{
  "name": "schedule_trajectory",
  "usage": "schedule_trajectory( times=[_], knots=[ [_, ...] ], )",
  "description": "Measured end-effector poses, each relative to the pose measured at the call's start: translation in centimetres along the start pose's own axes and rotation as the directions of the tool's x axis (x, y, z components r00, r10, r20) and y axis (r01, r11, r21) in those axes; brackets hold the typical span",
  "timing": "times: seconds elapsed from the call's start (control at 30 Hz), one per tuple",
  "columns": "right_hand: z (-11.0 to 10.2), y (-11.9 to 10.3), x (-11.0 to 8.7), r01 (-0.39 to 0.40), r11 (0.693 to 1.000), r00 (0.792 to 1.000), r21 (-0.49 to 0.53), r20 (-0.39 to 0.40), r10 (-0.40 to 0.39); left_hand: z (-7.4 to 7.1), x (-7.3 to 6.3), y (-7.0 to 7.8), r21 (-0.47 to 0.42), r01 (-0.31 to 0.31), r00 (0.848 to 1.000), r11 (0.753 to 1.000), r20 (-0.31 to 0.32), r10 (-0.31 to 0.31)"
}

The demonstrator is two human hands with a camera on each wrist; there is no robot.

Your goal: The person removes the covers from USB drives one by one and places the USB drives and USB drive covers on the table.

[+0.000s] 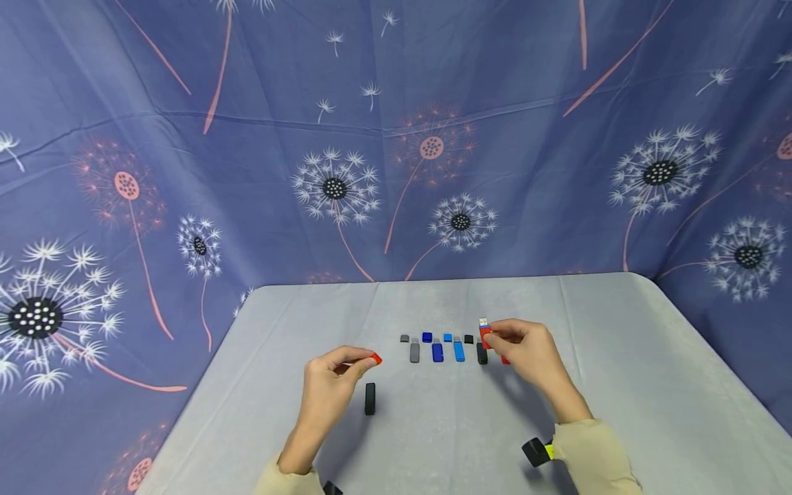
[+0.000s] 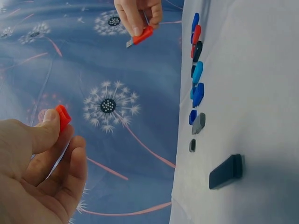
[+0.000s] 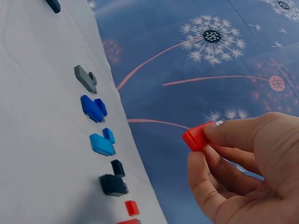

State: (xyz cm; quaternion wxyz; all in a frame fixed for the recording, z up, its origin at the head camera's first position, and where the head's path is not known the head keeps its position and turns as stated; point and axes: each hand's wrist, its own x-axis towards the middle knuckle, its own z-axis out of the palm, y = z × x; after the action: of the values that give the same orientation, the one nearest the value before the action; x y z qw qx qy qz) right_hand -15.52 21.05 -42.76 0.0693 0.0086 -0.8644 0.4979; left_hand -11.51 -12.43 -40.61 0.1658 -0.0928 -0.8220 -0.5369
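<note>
My left hand [image 1: 330, 381] pinches a small red cap [image 1: 377, 358] between thumb and fingertips, raised over the table. The right hand [image 1: 528, 347] grips a red USB stick [image 1: 485, 335] above the row, its bare metal plug pointing up and away. Cap and stick are well apart. Uncapped sticks lie in a row: grey [image 1: 414, 352], dark blue [image 1: 437, 353], light blue [image 1: 458, 350] and black [image 1: 481, 353]. Another red stick [image 1: 504, 359] is partly hidden by the right hand; its red cap [image 3: 132, 207] shows in the right wrist view.
Behind the row lie loose caps: grey [image 1: 405, 338], dark blue [image 1: 427, 337], light blue [image 1: 447, 337] and black [image 1: 468, 339]. A black oblong block [image 1: 370, 399] lies nearer, beside the left hand. The pale table [image 1: 458, 440] meets a patterned blue cloth [image 1: 396, 206] at its back edge.
</note>
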Motion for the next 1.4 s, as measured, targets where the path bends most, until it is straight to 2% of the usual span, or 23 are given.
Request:
schedule_trajectory(
  times=[0.23, 0.37, 0.57, 0.8, 1.07, 1.4],
  knots=[
    [2.1, 0.4, 1.2, 0.000, 1.000, 1.000, -0.016, 0.031, 0.001, -0.6, -0.2, -0.8, 0.007, -0.011, 1.000, 1.000, -0.026, 0.011],
    [3.2, 0.3, 1.8, -0.014, 1.000, 0.998, 0.016, 0.053, 0.013, -0.9, -0.2, -1.1, 0.007, -0.019, 0.999, 1.000, -0.042, 0.019],
    [4.7, -0.3, 2.6, -0.055, 0.995, 0.995, 0.085, 0.084, 0.048, -1.0, -0.2, -1.1, 0.013, -0.010, 0.999, 1.000, -0.043, 0.010],
    [7.1, -1.0, 3.7, -0.093, 0.993, 0.993, 0.078, 0.081, 0.086, -1.0, -0.1, -1.2, 0.002, -0.015, 0.999, 1.000, -0.040, 0.015],
    [9.6, -2.0, 4.3, -0.135, 0.987, 0.985, 0.087, 0.121, 0.124, -1.3, 0.0, -1.1, -0.005, -0.017, 0.999, 1.000, -0.050, 0.017],
    [12.6, -3.6, 4.8, -0.140, 0.986, 0.978, 0.091, 0.167, 0.123, -1.5, 0.3, -1.0, -0.001, -0.027, 0.998, 1.000, -0.049, 0.027]
  ],
)
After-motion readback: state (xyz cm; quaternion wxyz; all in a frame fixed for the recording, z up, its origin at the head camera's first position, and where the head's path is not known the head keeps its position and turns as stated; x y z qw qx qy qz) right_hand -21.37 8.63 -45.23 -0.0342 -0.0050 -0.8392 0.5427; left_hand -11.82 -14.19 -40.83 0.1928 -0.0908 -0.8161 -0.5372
